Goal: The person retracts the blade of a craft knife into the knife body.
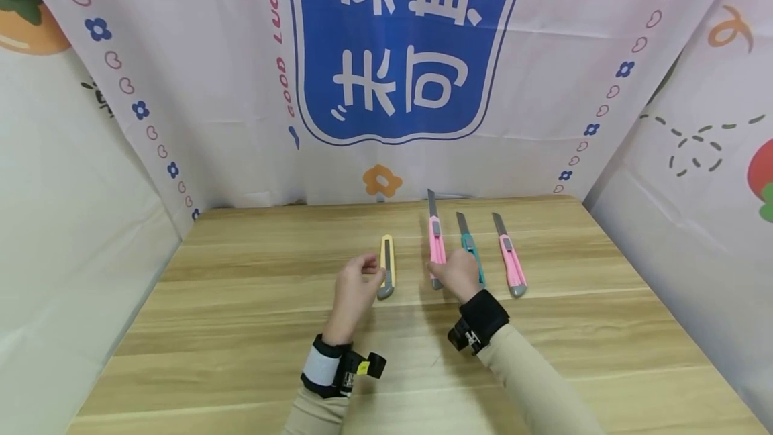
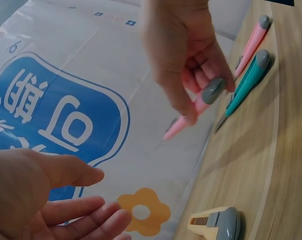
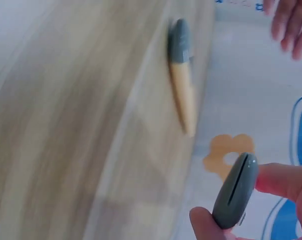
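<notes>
My right hand (image 1: 460, 275) pinches a pink utility knife (image 1: 436, 240) near its grey end cap, with the blade out and pointing away from me. In the left wrist view, that knife (image 2: 195, 111) is held up off the table between thumb and fingers. My left hand (image 1: 355, 285) hovers beside a yellow utility knife (image 1: 387, 262), its fingers loosely bent and nothing visible in them. Seen from the left wrist, the left hand (image 2: 55, 195) has thumb and fingers apart. The yellow knife lies on the table, with no blade showing beyond its tip.
Right of my right hand lie a teal utility knife (image 1: 471, 247), partly hidden by the hand, and a second pink utility knife (image 1: 512, 264), both with blades out. The wooden table (image 1: 241, 327) ends at a printed cloth (image 1: 241, 119) behind, with cloth at both sides.
</notes>
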`<state>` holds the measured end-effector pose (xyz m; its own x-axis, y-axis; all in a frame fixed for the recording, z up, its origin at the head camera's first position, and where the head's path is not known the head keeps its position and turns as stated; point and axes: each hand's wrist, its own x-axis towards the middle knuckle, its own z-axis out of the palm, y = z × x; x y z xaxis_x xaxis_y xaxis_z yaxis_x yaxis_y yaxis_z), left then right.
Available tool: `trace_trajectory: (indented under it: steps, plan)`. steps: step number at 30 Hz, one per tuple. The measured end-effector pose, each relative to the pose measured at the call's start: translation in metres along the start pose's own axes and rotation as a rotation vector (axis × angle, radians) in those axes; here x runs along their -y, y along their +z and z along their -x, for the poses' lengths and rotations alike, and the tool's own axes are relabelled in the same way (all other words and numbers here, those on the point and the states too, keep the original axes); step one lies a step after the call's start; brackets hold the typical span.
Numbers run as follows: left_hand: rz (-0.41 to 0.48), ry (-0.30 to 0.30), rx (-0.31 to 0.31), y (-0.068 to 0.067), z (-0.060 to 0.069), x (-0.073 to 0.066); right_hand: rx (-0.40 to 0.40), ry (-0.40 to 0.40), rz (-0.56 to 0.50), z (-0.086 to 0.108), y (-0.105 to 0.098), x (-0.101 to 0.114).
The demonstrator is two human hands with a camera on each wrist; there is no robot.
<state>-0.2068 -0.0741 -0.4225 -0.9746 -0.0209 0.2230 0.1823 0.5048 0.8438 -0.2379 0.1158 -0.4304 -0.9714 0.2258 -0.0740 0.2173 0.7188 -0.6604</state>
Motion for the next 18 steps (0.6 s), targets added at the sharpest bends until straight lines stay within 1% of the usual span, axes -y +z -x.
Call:
trace_trajectory:
  steps: [4, 6, 7, 10, 14, 16, 18]
  plan:
    - [0.045, 0.04, 0.106, 0.003, 0.002, -0.003, -0.034, -0.03, -0.038, 0.013, -0.005, 0.008]
    - [0.072, 0.064, 0.16, 0.004, 0.004, -0.005, -0.052, -0.04, -0.038, 0.018, -0.007, 0.012]
    - [0.086, 0.069, 0.189, 0.005, 0.004, -0.006, -0.062, -0.048, -0.037, 0.021, -0.008, 0.014]
    - [0.145, 0.057, 0.262, 0.008, 0.006, -0.009, -0.095, -0.072, -0.055, 0.029, -0.01, 0.017]
    - [0.211, 0.049, 0.332, 0.014, 0.007, -0.012, -0.125, -0.11, -0.121, 0.038, -0.01, 0.019]
    - [0.235, 0.048, 0.356, 0.017, 0.009, -0.012, -0.133, -0.12, -0.164, 0.042, -0.009, 0.02]
    - [0.248, 0.048, 0.368, 0.019, 0.01, -0.013, -0.137, -0.125, -0.204, 0.046, -0.009, 0.021]
